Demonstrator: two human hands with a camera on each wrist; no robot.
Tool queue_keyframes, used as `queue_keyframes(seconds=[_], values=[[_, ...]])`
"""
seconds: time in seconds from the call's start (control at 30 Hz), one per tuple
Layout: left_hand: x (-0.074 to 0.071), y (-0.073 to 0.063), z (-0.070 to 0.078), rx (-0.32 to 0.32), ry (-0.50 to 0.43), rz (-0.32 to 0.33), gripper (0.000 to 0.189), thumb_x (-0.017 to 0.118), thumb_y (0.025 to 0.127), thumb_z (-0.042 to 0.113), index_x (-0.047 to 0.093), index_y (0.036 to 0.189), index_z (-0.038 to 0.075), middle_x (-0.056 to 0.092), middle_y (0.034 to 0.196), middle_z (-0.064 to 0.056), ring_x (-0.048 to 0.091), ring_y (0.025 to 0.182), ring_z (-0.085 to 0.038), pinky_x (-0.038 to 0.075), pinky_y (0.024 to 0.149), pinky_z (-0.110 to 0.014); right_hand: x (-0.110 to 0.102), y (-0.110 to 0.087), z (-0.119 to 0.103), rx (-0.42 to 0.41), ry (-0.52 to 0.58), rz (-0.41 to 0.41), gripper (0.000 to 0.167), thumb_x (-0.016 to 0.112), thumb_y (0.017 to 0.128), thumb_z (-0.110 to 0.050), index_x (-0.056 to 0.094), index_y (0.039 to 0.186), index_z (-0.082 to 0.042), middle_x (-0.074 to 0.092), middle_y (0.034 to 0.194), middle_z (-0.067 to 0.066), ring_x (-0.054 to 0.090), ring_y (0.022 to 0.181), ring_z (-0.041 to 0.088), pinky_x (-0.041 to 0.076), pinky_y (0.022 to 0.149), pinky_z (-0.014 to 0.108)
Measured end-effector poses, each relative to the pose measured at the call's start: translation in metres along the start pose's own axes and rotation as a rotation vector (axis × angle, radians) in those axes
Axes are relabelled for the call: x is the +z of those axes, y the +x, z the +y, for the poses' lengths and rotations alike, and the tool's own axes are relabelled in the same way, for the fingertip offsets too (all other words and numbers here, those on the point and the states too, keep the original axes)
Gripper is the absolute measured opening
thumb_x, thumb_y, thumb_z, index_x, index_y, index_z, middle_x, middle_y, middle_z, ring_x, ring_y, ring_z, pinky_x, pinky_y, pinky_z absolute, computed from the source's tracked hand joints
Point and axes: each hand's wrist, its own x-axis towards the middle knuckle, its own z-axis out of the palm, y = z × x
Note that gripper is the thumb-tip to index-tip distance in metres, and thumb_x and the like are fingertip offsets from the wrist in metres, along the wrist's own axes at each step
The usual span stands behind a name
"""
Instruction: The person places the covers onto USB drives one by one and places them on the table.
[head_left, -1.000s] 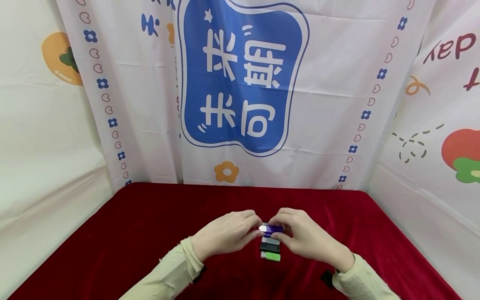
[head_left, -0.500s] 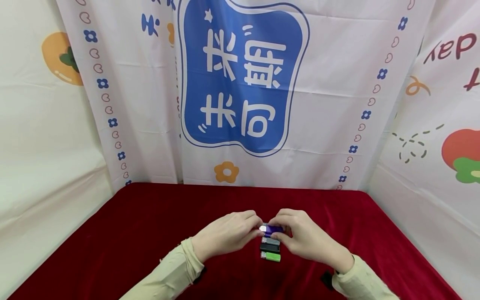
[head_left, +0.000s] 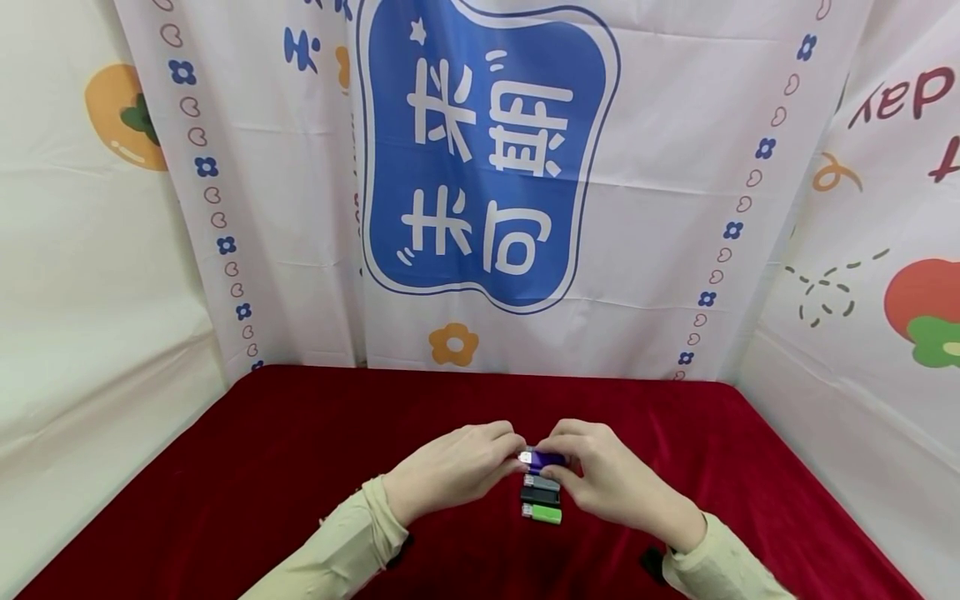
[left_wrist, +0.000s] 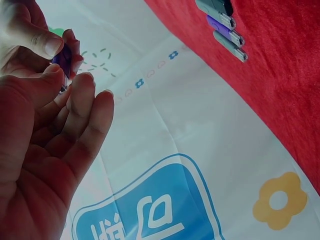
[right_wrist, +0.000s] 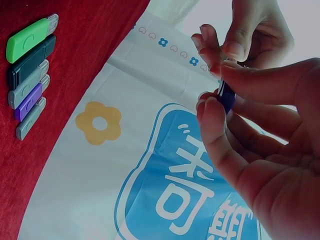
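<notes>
Between both hands, above the table, is a purple USB flash drive [head_left: 547,458] with a bright metal connector facing left. My right hand [head_left: 618,479] grips its purple body between thumb and fingers. My left hand [head_left: 453,471] pinches the connector end; its fingertips partly hide that tip. In the right wrist view a row of flash drives lies side by side: a green one [right_wrist: 31,39], a black one [right_wrist: 31,61], a grey one [right_wrist: 27,91], a second purple one [right_wrist: 29,103] and another grey one [right_wrist: 30,120]. The hands partly cover the far end of this row in the head view.
A dark red cloth [head_left: 337,450] covers the table. White printed curtains [head_left: 660,250] hang behind it and at both sides. A small black object [head_left: 654,565] lies beside the right sleeve, and another dark one [head_left: 402,550] shows by the left sleeve.
Both hands stay almost in place around the held purple flash drive; the right hand has shifted very slightly. The row on the cloth is unchanged.
</notes>
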Motion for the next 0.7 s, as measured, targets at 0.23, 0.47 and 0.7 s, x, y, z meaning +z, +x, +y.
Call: queue_keyframes(seconds=[0.23, 0.47, 0.7], values=[[0.0009, 0.0003, 0.0003, 0.033, 0.028, 0.021, 0.011, 0.065, 0.097, 0.015, 0.066, 0.100, 0.005, 0.056, 0.083, 0.001, 0.049, 0.067, -0.003, 0.039, 0.060, -0.008, 0.0007, 0.0000, -0.0015, 0.013, -0.011, -0.015, 0.022, 0.078, 0.080, 0.006, 0.074, 0.099, -0.003, 0.061, 0.090, -0.003, 0.057, 0.078, 0.006, 0.051, 0.069, 0.017], [0.0024, 0.0003, 0.0003, 0.044, 0.026, 0.021, 0.009, 0.065, 0.097, 0.013, 0.065, 0.098, 0.005, 0.056, 0.082, 0.000, 0.049, 0.067, -0.003, 0.039, 0.060, -0.007, 0.0014, 0.0000, -0.0018, -0.009, -0.033, -0.008, 0.022, 0.077, 0.079, 0.008, 0.074, 0.099, -0.002, 0.059, 0.089, -0.003, 0.056, 0.077, 0.006, 0.050, 0.069, 0.015], [0.0035, 0.0001, 0.0007, 0.040, 0.004, 0.013, 0.009, 0.065, 0.096, 0.012, 0.066, 0.100, 0.004, 0.057, 0.084, -0.001, 0.051, 0.068, -0.002, 0.040, 0.062, -0.006, 0.0028, -0.0007, -0.0019, -0.027, -0.059, 0.004, 0.021, 0.077, 0.079, 0.008, 0.074, 0.097, -0.002, 0.059, 0.088, -0.003, 0.056, 0.076, 0.006, 0.049, 0.069, 0.014]])
